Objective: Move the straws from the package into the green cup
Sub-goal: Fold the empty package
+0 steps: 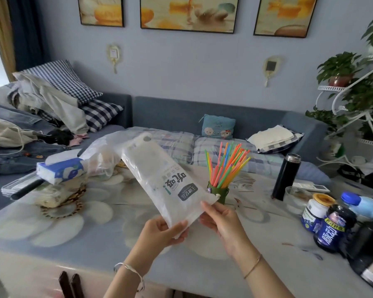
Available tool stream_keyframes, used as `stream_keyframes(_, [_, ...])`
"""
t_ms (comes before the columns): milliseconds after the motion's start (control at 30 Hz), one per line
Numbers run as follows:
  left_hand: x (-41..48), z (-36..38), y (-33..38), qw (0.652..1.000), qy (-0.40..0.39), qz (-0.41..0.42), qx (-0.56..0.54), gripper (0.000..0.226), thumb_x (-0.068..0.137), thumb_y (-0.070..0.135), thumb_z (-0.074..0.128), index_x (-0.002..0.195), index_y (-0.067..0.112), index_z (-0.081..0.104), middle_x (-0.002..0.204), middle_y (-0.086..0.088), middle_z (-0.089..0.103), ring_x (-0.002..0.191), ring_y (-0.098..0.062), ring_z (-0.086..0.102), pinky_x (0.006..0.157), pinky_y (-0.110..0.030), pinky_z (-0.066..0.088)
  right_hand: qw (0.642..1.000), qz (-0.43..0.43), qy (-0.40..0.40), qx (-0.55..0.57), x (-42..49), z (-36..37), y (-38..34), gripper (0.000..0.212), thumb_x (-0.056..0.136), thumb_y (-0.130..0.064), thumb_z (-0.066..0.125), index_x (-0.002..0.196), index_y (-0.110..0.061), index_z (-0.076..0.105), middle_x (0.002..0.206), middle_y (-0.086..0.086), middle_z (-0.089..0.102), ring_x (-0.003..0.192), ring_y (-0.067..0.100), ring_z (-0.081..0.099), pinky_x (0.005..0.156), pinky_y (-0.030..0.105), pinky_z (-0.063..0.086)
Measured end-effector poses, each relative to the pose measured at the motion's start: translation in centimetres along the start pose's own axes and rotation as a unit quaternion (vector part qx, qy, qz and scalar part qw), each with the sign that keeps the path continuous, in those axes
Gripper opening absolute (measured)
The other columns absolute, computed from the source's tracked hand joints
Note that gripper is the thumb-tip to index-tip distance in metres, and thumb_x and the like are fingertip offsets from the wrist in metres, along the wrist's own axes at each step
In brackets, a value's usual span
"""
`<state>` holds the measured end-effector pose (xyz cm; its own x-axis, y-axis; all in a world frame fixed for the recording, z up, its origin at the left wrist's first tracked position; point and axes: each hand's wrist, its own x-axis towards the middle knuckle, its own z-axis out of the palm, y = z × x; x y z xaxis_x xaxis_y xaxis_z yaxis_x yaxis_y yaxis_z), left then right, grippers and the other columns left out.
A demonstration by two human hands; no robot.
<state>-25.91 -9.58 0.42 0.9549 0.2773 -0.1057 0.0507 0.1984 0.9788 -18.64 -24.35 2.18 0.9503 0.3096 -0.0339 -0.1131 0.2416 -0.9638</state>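
The white straw package (159,179) is a long flat bag with printed lettering, held tilted above the table, its far end pointing up and left. My left hand (162,231) pinches its near corner. My right hand (219,216) holds the near edge on the right side. I see no straws through the bag. The small green cup (219,193) stands upright on the table just behind my right hand. A bunch of coloured straws (226,166) fans out of the cup, in orange, green, yellow, pink and blue.
A tissue box (60,169) and a clear plastic bag (101,155) lie at the left of the flower-print table (78,229). A black flask (285,177), a glass bowl (296,200), several bottles (332,226) and a dark kettle (368,254) stand at the right. A sofa runs behind.
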Motion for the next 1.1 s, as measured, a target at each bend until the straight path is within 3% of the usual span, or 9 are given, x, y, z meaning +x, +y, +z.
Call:
stream_keyframes(200, [-1.3, -0.7, 1.2, 0.997, 0.018, 0.074, 0.006, 0.002, 0.079, 0.003, 0.072, 0.079, 0.001, 0.071, 0.068, -0.012, 0.071, 0.062, -0.019, 0.063, 0.064, -0.026, 0.058, 0.998, -0.001, -0.062, -0.012, -1.0, 1.6, -0.3, 0.011, 0.087, -0.001, 0.058, 0.085, -0.004, 0.069, 0.063, -0.004, 0.073, 0.056, 0.004, 0.066, 0.059, 0.015, 0.055])
stream_keyframes(333, [-2.0, -1.3, 2.0, 0.996, 0.001, 0.087, 0.008, 0.011, 0.081, 0.001, 0.07, 0.09, -0.001, 0.066, 0.064, -0.006, 0.072, 0.057, -0.012, 0.065, 0.06, -0.023, 0.057, 0.997, -0.022, -0.068, -0.025, -1.4, 2.4, -0.6, 0.008, 0.084, -0.002, 0.062, 0.088, -0.004, 0.068, 0.075, 0.007, 0.074, 0.063, 0.009, 0.068, 0.062, 0.017, 0.056])
stream_keyframes(467, [-2.7, -3.6, 3.2, 0.99, -0.089, 0.062, 0.094, 0.026, 0.081, 0.005, 0.071, 0.105, 0.005, 0.061, 0.073, -0.005, 0.075, 0.067, -0.013, 0.071, 0.066, -0.025, 0.058, 0.993, -0.015, -0.102, -0.061, -1.3, 2.3, -2.3, 0.049, 0.074, -0.022, 0.072, 0.119, -0.016, 0.056, 0.109, 0.008, 0.069, 0.095, 0.019, 0.067, 0.078, 0.028, 0.056])
stream_keyframes(567, [-3.4, -5.0, 3.8, 0.96, -0.185, 0.011, 0.208, 0.027, 0.082, 0.009, 0.072, 0.107, 0.013, 0.061, 0.08, 0.003, 0.077, 0.075, -0.009, 0.072, 0.07, -0.024, 0.058, 0.99, -0.014, -0.12, -0.075, -1.1, 2.6, -4.0, 0.046, 0.079, -0.016, 0.068, 0.122, -0.018, 0.05, 0.1, 0.004, 0.071, 0.085, 0.013, 0.07, 0.068, 0.023, 0.055])
stream_keyframes(633, [-3.7, -5.5, 4.2, 0.959, -0.203, 0.011, 0.199, 0.033, 0.083, 0.013, 0.072, 0.113, 0.016, 0.06, 0.091, 0.006, 0.077, 0.082, -0.009, 0.072, 0.072, -0.026, 0.058, 0.986, -0.03, -0.125, -0.105, -1.0, 3.2, -4.3, 0.054, 0.077, -0.01, 0.071, 0.125, -0.018, 0.047, 0.103, 0.009, 0.071, 0.086, 0.02, 0.072, 0.065, 0.028, 0.058])
stream_keyframes(733, [-3.8, -5.8, 4.8, 0.993, -0.088, 0.061, 0.042, 0.047, 0.082, 0.037, 0.069, 0.123, 0.018, 0.059, 0.11, -0.006, 0.074, 0.1, -0.027, 0.071, 0.083, -0.044, 0.058, 0.98, -0.036, -0.138, -0.142, -1.7, 4.0, -4.0, 0.079, 0.069, -0.009, 0.078, 0.132, -0.034, 0.037, 0.11, 0.008, 0.066, 0.094, 0.024, 0.07, 0.075, 0.04, 0.059])
stream_keyframes(833, [-3.6, -6.4, 5.7, 0.992, 0.032, 0.118, -0.032, 0.041, 0.087, 0.025, 0.061, 0.126, 0.012, 0.057, 0.105, -0.011, 0.075, 0.093, -0.027, 0.073, 0.07, -0.035, 0.06, 0.969, -0.031, -0.194, -0.148, -2.2, 4.4, -3.2, 0.099, 0.066, -0.01, 0.081, 0.137, -0.052, 0.024, 0.122, 0.005, 0.055, 0.099, 0.022, 0.069, 0.082, 0.045, 0.057])
stream_keyframes(967, [-3.9, -7.4, 5.9, 0.993, 0.023, 0.112, -0.001, 0.035, 0.091, 0.013, 0.058, 0.126, 0.01, 0.058, 0.106, -0.015, 0.075, 0.09, -0.027, 0.073, 0.07, -0.036, 0.061, 0.961, -0.061, -0.23, -0.139, -2.5, 4.8, -3.4, 0.076, 0.073, -0.019, 0.075, 0.133, -0.05, 0.038, 0.13, 0.003, 0.053, 0.107, 0.023, 0.065, 0.086, 0.044, 0.056])
stream_keyframes(1100, [-4.7, -8.6, 5.9, 0.993, -0.022, 0.113, 0.018, 0.039, 0.091, 0.008, 0.057, 0.129, 0.017, 0.053, 0.103, -0.015, 0.075, 0.086, -0.026, 0.074, 0.067, -0.035, 0.061, 0.955, -0.069, -0.238, -0.162, -2.4, 5.4, -3.4, 0.061, 0.076, -0.007, 0.072, 0.125, -0.037, 0.053, 0.119, -0.007, 0.063, 0.101, 0.012, 0.067, 0.078, 0.033, 0.058])
